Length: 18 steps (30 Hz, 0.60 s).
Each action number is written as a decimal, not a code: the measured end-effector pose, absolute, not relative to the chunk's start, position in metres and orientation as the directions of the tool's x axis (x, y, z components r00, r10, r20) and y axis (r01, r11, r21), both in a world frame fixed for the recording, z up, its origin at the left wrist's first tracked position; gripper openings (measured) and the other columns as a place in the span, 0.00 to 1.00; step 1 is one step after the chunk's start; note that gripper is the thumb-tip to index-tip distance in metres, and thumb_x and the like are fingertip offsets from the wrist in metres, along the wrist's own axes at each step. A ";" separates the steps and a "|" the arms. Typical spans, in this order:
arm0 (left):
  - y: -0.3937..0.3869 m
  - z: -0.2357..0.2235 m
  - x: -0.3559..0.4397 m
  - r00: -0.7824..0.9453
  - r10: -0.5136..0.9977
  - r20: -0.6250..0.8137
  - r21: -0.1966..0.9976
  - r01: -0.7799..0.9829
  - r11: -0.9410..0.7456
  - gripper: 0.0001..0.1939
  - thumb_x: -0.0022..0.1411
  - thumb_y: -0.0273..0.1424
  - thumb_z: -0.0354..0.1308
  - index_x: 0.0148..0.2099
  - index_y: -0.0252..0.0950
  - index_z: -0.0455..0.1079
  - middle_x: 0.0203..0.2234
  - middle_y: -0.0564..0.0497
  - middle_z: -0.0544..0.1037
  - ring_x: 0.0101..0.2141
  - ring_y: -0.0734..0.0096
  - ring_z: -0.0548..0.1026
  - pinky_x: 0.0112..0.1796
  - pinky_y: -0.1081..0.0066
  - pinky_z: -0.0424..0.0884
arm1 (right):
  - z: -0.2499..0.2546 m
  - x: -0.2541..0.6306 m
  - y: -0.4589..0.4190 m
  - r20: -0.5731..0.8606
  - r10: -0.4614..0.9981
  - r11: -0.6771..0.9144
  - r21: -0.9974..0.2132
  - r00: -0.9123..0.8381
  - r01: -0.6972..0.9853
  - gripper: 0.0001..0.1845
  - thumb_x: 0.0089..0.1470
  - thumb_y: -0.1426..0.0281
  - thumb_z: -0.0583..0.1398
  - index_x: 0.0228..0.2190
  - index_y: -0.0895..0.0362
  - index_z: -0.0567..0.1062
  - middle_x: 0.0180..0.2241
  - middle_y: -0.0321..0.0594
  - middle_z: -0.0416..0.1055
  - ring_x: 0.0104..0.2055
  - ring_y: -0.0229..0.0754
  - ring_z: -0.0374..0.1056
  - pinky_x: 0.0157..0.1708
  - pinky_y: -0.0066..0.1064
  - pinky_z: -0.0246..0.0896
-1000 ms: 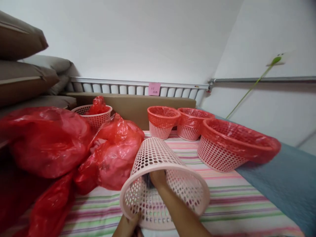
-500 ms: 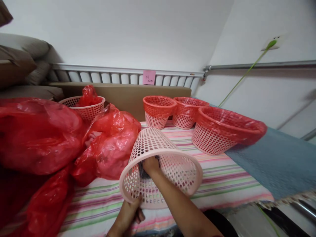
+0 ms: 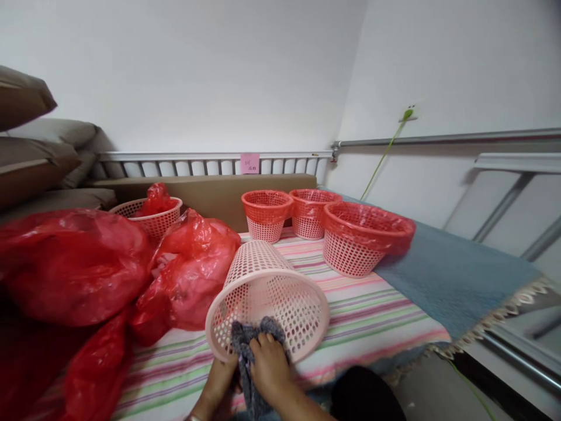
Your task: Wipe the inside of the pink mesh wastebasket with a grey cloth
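A pale pink perforated plastic basket (image 3: 256,257) lies on its side, its mouth facing me. My left hand (image 3: 224,374) grips the lower left of its rim; the fingers are partly hidden behind the rim and cloth. In my right hand (image 3: 270,363) is a dark grey cloth (image 3: 243,339), bunched over the lower rim at the mouth, with one end hanging down. Left of the basket sits a knotted red plastic bag (image 3: 197,275) with pinkish contents. A larger full red bag (image 3: 79,263) lies farther left.
Three baskets lined with red bags stand behind to the right, the nearest basket (image 3: 355,254) largest in view. Another basket (image 3: 164,222) with a red bag inside is at back left. Beneath lies a striped cloth (image 3: 385,318) over a blue cover (image 3: 456,263). Stacked cushions (image 3: 39,158) stand far left.
My right hand has come out from deep inside the basket with the grey cloth, down to the lower rim beside my left hand. The view has shifted, showing more on the right.
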<state>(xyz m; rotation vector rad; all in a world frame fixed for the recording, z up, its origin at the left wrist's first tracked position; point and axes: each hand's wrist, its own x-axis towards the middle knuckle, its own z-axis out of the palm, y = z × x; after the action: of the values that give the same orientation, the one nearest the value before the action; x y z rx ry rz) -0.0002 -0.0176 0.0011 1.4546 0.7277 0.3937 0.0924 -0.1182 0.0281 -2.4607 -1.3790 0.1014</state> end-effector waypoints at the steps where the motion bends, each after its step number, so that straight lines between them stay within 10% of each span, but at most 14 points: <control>1: -0.019 0.000 0.000 0.728 0.655 -0.203 0.978 0.183 0.100 0.40 0.42 0.63 0.55 0.44 0.33 0.65 0.14 0.56 0.72 0.12 0.71 0.69 0.14 0.74 0.63 | 0.027 0.092 -0.119 0.098 0.842 -0.480 -0.311 0.530 0.820 0.15 0.47 0.73 0.56 0.39 0.57 0.73 0.43 0.46 0.69 0.49 0.54 0.62 0.47 0.45 0.57; 18: -0.011 0.018 -0.002 0.756 0.522 -0.395 0.918 0.341 0.201 0.34 0.49 0.60 0.55 0.43 0.37 0.71 0.15 0.46 0.77 0.27 0.50 0.80 0.30 0.60 0.76 | 0.028 0.161 -0.033 0.221 0.814 -0.480 -0.264 0.537 0.836 0.15 0.53 0.74 0.50 0.37 0.61 0.74 0.38 0.50 0.72 0.43 0.53 0.66 0.42 0.44 0.60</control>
<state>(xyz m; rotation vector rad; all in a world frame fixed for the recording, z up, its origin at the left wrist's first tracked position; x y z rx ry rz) -0.0021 -0.0114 0.0177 1.4037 0.7667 0.1454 0.1615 -0.0327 0.0280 -2.4400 -1.3619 -0.0925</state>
